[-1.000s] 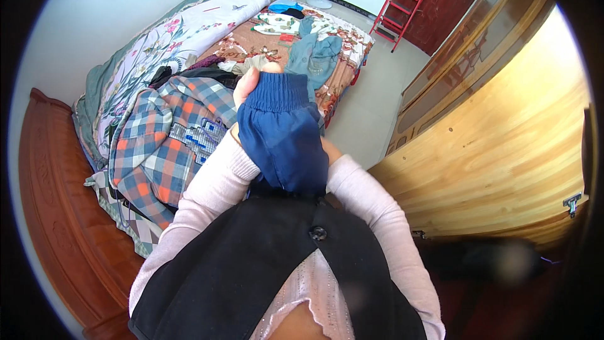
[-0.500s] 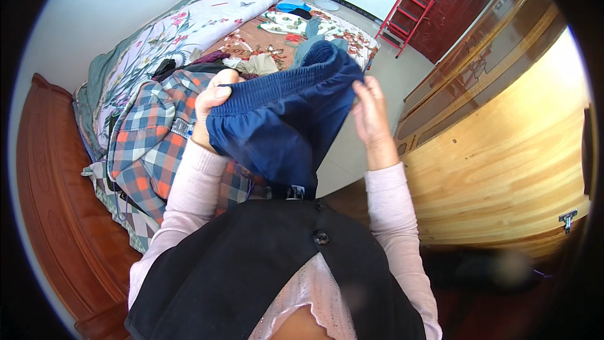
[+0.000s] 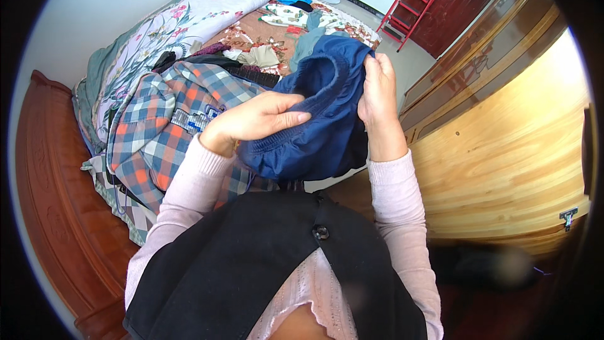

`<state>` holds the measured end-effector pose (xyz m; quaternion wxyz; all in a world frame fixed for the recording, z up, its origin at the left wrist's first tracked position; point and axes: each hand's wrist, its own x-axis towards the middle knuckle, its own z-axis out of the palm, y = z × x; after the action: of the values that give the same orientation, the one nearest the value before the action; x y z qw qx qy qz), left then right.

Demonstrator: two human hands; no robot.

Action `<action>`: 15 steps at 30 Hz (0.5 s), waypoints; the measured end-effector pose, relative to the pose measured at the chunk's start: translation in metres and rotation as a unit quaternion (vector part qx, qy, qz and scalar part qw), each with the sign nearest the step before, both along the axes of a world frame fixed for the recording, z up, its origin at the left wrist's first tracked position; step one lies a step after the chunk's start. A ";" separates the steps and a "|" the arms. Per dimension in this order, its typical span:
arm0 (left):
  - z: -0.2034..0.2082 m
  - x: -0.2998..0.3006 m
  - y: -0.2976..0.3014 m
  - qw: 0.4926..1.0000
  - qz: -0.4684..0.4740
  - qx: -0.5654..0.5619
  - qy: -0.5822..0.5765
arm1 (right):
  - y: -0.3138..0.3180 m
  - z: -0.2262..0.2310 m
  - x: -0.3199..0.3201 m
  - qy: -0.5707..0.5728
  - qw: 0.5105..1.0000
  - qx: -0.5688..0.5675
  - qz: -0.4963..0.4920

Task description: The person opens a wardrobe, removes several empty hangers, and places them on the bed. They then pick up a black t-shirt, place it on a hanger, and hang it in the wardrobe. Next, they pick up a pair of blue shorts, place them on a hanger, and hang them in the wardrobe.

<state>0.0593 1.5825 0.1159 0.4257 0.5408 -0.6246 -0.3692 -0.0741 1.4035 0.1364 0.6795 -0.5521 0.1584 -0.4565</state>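
Observation:
Navy blue elastic-waist pants (image 3: pixel 333 132) hang in the air in front of my chest, bunched up, with the gathered waist opening facing up. My left hand (image 3: pixel 248 118) has its thumb on the outside of the waistband, and its fingertips are partly hidden at the opening. At the far right edge of the cloth, my right hand (image 3: pixel 380 91) grips a fold between thumb and fingers. How long the legs are cannot be told, as the lower part is bunched. Just left of the pants, an orange, grey and white plaid shirt (image 3: pixel 148 129) lies spread on the bed.
The bed (image 3: pixel 251 30) holds a floral quilt (image 3: pixel 135 44) and several loose clothes, among them a beige piece (image 3: pixel 261 56). A reddish-brown wooden headboard (image 3: pixel 60 195) runs along the left. A pale wooden panel (image 3: pixel 497 170) stands close on my right. Further off is a red stepladder (image 3: pixel 409 9).
My left hand has moved right and down along the waistband. The pants have turned and bunched, so the waist opening shows more. My right hand has risen slightly and now grips the cloth's edge.

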 end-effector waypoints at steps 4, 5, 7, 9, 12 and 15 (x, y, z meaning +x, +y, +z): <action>-0.008 -0.013 -0.010 0.903 0.030 -0.041 0.426 | -0.017 -0.002 0.000 0.081 0.989 -0.105 -0.066; -0.006 -0.016 -0.013 0.883 0.027 -0.067 0.463 | -0.023 -0.001 -0.002 0.149 0.966 -0.172 -0.120; -0.005 -0.019 -0.018 0.854 0.040 -0.095 0.511 | -0.026 0.014 -0.006 0.177 0.935 -0.253 -0.175; -0.012 -0.018 -0.021 0.837 0.065 -0.097 0.535 | -0.004 0.062 -0.032 0.056 0.907 -0.341 -0.239; -0.021 -0.018 -0.035 0.808 0.050 -0.082 0.582 | 0.037 0.064 -0.052 -0.096 0.756 -0.557 -0.331; -0.023 -0.011 -0.049 0.837 0.154 -0.338 0.403 | 0.034 -0.120 -0.008 0.262 0.668 -0.691 -0.086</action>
<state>0.0488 1.5334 0.0927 0.8472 0.2563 -0.3925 -0.2499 -0.0818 1.4377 0.0167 -0.0083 -0.9444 0.0164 -0.3284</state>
